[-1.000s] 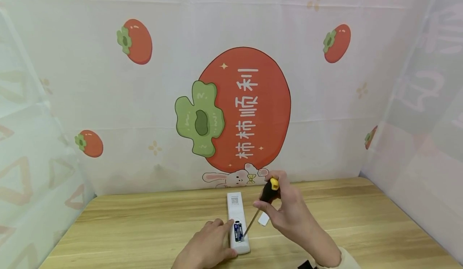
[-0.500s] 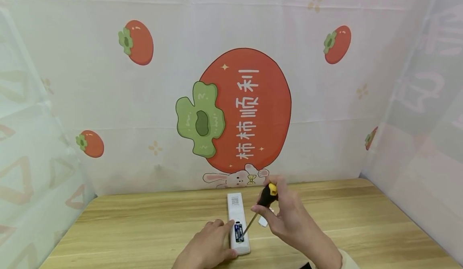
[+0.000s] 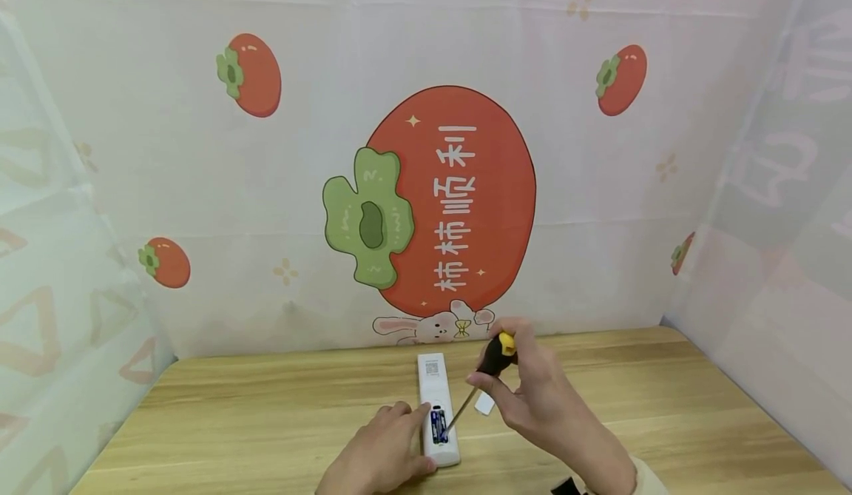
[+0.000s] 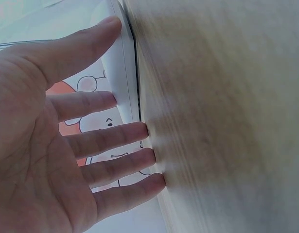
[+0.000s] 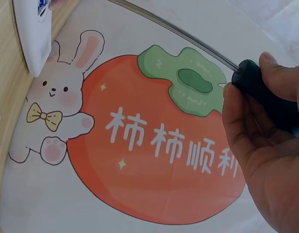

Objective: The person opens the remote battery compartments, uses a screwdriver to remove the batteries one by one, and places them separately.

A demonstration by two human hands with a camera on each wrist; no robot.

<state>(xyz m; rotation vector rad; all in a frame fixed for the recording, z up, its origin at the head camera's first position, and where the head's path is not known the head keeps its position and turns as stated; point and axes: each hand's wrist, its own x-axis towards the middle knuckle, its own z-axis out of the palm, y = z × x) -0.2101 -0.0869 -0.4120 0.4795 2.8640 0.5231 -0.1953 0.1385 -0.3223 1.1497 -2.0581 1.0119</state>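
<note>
The remote [image 3: 435, 388] lies back side up on the desk [image 3: 266, 421], just to the right of my left grip [image 3: 386, 447] and below and left of my right grip [image 3: 542, 399]: long, narrow, white, with a small printed code [image 3: 432, 368] near its end farther from me. My left grip is spread wide, index finger and thumb touching the remote's left edge. My right grip is curled round the dark handle of a screwdriver [image 3: 494, 357], its yellow end sticking out at the top; the thin metal shaft [image 3: 461, 411] slants down and left from my thumb. Beside my left index finger, the remote's battery compartment [image 3: 436, 408] is uncovered, with blue batteries [image 3: 438, 424] side by side in it. The shaft's tip is down by them; whether it touches one I cannot tell. A small white piece [image 3: 484, 405] lies below my right grip, near the remote.
</note>
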